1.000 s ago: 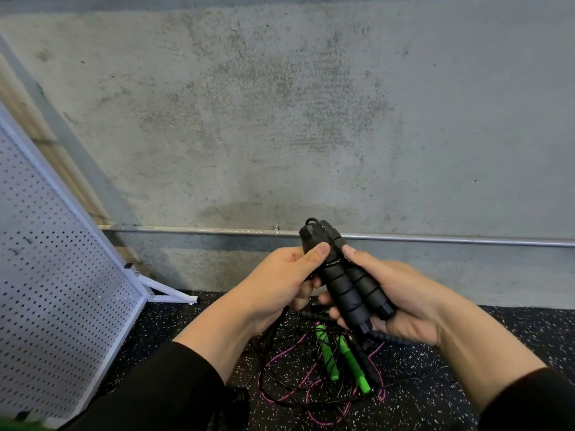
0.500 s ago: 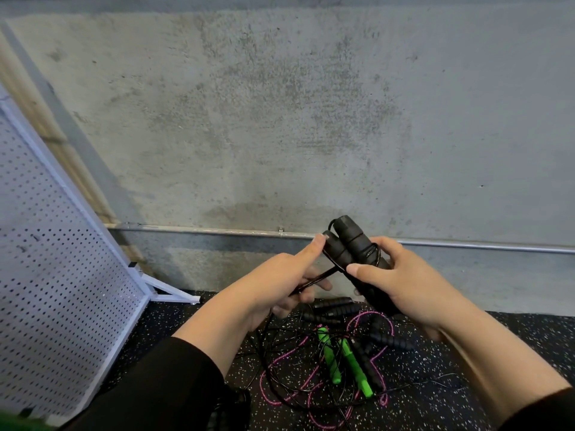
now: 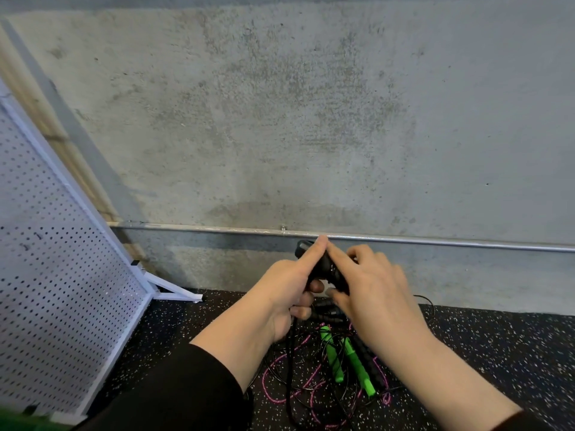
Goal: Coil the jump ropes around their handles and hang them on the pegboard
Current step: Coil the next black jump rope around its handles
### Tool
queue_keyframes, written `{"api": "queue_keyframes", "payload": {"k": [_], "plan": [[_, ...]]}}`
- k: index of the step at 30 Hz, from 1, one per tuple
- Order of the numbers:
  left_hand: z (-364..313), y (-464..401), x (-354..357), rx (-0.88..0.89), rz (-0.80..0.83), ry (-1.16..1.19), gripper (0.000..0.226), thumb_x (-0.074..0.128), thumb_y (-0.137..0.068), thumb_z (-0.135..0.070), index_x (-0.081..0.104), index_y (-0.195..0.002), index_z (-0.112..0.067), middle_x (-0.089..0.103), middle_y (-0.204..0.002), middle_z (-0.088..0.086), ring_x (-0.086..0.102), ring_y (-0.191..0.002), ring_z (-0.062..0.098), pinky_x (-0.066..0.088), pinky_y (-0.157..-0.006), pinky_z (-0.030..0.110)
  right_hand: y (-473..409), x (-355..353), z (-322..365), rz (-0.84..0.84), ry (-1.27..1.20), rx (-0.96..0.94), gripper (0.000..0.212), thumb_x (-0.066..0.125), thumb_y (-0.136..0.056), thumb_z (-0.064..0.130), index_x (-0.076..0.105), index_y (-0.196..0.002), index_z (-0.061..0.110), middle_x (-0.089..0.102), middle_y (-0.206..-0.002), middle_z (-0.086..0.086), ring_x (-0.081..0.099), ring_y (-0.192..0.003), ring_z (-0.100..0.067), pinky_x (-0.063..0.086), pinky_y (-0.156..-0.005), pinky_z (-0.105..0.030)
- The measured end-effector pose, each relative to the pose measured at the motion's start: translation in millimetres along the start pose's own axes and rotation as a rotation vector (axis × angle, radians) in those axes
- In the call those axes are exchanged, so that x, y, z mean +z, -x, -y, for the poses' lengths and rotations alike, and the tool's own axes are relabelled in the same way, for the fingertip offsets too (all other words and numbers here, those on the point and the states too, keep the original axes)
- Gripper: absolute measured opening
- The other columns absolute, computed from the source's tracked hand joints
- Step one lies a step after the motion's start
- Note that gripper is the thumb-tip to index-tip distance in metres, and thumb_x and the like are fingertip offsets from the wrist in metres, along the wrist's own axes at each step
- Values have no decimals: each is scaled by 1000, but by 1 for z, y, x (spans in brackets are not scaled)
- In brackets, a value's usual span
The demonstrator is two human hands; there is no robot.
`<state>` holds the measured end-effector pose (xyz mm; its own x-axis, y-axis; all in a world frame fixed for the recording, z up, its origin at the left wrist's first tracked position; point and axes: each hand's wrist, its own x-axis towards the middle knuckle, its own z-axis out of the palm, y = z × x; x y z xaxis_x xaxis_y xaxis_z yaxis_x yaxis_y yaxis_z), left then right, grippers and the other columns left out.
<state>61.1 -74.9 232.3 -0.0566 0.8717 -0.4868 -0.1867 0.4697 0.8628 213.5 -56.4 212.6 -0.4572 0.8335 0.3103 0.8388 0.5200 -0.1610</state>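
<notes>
Across the upper frame, from nine round to three o'clock, runs a bare concrete wall with a metal conduit along its foot. At nine o'clock the white pegboard leans on its stand, close enough to serve once a rope is bundled; I see nothing hung on the visible part. At six o'clock the speckled rubber floor carries the waiting pile: green handles, a pink rope and loose black cord, tangled together just below the hands. Near centre, the right hand curls over a pair of black handles from two o'clock, fingers wrapped round them, apparently to keep the two together as a core for winding. At its eight o'clock the left hand pinches the same pair near the top, forefinger laid along them, lower fingers curled; a black cord hangs straight down from it, likely the slack being fed on. Judging by that trailing length, the coiling is unfinished.
</notes>
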Motion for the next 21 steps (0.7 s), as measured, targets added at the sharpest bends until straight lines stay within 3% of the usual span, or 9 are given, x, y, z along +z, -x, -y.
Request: {"api": "queue_keyframes", "payload": {"k": [3, 5, 7, 8, 9, 11, 14, 17, 21], "plan": [[-3, -3, -2, 79, -116, -16, 40, 69, -89, -56, 57, -76, -20, 44, -58, -3, 26, -42, 8, 18, -40, 19, -1, 3, 1, 82, -97, -32, 80, 66, -86, 56, 20, -151, 45, 47, -127, 2, 49, -111, -22, 45, -90, -40], [-6, -6, -5, 142, -149, -32, 36, 66, -93, -49, 56, -77, -19, 44, -57, -3, 28, -42, 8, 19, -40, 18, -5, -6, -2, 115, -435, 19, 79, 53, -88, 66, 23, -156, 41, 47, -130, 9, 47, -115, -7, 40, -99, -24], [-10, -6, -8, 179, -119, 5, 34, 63, -96, -45, 54, -79, -18, 44, -57, -3, 26, -43, 8, 18, -40, 19, -10, -18, -10, 53, -843, 246, 65, 49, -92, 58, 40, -151, 33, 60, -116, 18, 57, -101, 8, 40, -84, -6], [-11, -5, -8, 194, -85, 31, 33, 61, -98, -44, 53, -80, -17, 44, -58, -2, 24, -43, 8, 17, -41, 20, -12, -23, -16, 38, -1024, 395, 51, 48, -97, 52, 52, -143, 30, 66, -110, 18, 63, -102, 5, 44, -77, -3], [-12, -3, -8, 214, -50, 51, 32, 60, -99, -42, 51, -81, -17, 43, -58, -2, 23, -43, 8, 16, -42, 21, -13, -26, -20, 120, -1248, 536, 43, 47, -101, 49, 62, -133, 25, 72, -110, 11, 68, -110, -10, 52, -76, -8], [-14, 0, -9, 262, -5, 40, 30, 58, -100, -40, 49, -81, -19, 38, -57, -3, 21, -45, 8, 17, -41, 21, -9, -33, -23, 493, -1713, 701, 56, 42, -100, 54, 71, -124, 12, 72, -118, -19, 71, -104, -39, 63, -81, -39], [-14, 4, -11, 300, 21, -10, 30, 57, -101, -39, 46, -80, -21, 33, -56, -5, 21, -47, 10, 20, -42, 22, -3, -36, -26, 812, -1929, 695, 61, 41, -98, 55, 73, -122, 10, 67, -116, -30, 71, -77, -37, 63, -74, -47], [-16, 6, -12, 309, 32, -16, 30, 55, -102, -42, 48, -85, -17, 35, -55, -6, 21, -47, 10, 19, -45, 24, -5, -34, -26, 750, -1950, 635, 54, 46, -97, 49, 71, -122, 9, 63, -96, -23, 55, -63, -25, 52, -58, -32], [-17, 6, -15, 238, 83, -41, 49, 51, -97, -63, 57, -92, -15, 41, -62, -4, 21, -47, 9, 18, -43, 23, -11, -30, -24, 336, -1770, 493, 41, 50, -99, 41, 68, -126, 17, 54, -96, -20, 48, -65, -19, 44, -59, -30]]}}
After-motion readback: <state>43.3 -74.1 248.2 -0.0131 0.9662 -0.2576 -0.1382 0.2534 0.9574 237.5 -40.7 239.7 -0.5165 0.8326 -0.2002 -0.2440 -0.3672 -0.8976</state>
